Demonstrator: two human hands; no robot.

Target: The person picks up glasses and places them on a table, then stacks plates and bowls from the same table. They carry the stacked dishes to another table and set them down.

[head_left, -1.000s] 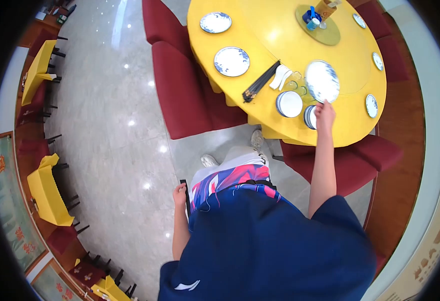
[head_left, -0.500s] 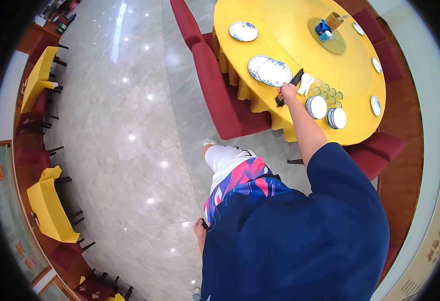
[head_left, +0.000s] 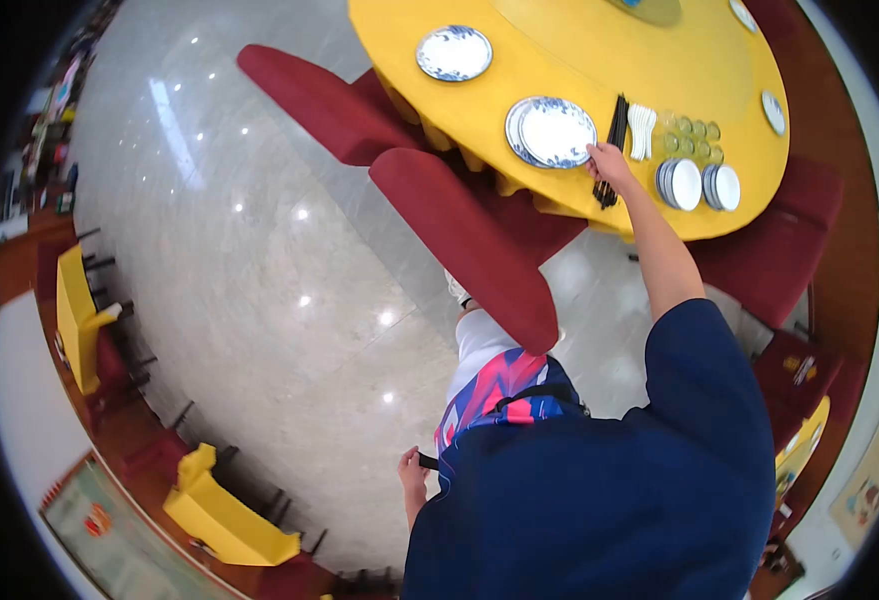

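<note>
On the bench (head_left: 559, 60) I count one lone plate (head_left: 453, 52), two overlapping plates (head_left: 551, 131), two stacks of small dishes (head_left: 699, 185), one bundle of chopsticks (head_left: 612, 140) and two red chairs (head_left: 464, 240) alongside.

A blue-and-white patterned plate (head_left: 557, 131) sits on the yellow tablecloth (head_left: 559, 50) beside black chopsticks (head_left: 612, 140) and dark red chairs (head_left: 469, 245).

Lazy Susan (head_left: 649, 10) cut off by top edge. Under plate (head_left: 515, 125) mostly hidden by top plate (head_left: 557, 131). Stacked bowls (head_left: 697, 185) too small to count. Left hand (head_left: 414, 475) grips dark thing (head_left: 427, 461), mostly hidden, cannot tell what. Right hand (head_left: 609, 160) fingertips blurred, touch on plate unclear. Far chairs (head_left: 109, 350) blurred.
</note>
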